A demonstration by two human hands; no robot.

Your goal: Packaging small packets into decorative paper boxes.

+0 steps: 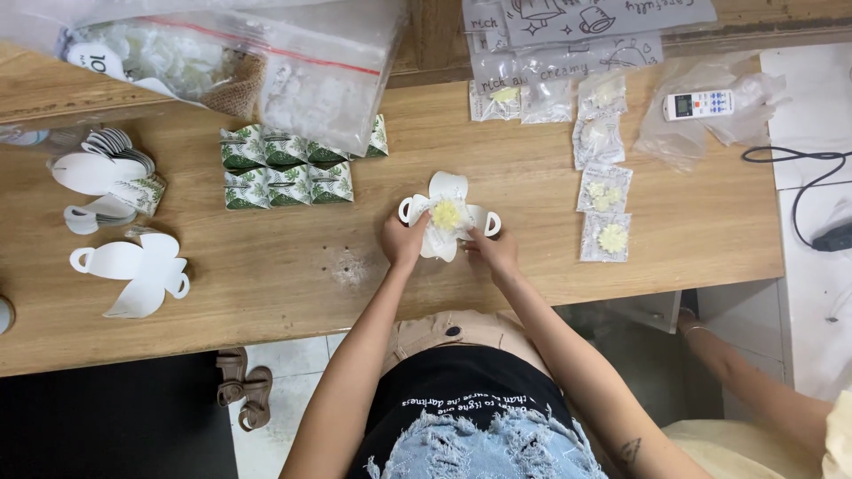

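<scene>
white die-cut card box blank (pixel 446 188) with rounded petal flaps and small loop handles lies flat at the middle of the frame on the long wooden table (pixel 293 275), with a pale yellow flower-shaped piece in a clear sachet (pixel 446 214) resting on its centre. left hand (pixel 404 241) pinches the blank's lower left flap, fingers curled onto the card; right hand (pixel 493 249) presses fingertips on the lower right flap beside the handle loop. another flat white blank (pixel 133 269) lies at the left edge, below a stack of white blanks (pixel 98 164). folded green leaf-print boxes (pixel 286 168) sit in rows left of centre, under a large clear plastic bag (pixel 266 62). small clear sachets (pixel 605 213) line up to the right, and a white remote control (pixel 698 105) lies at the upper right.
</scene>
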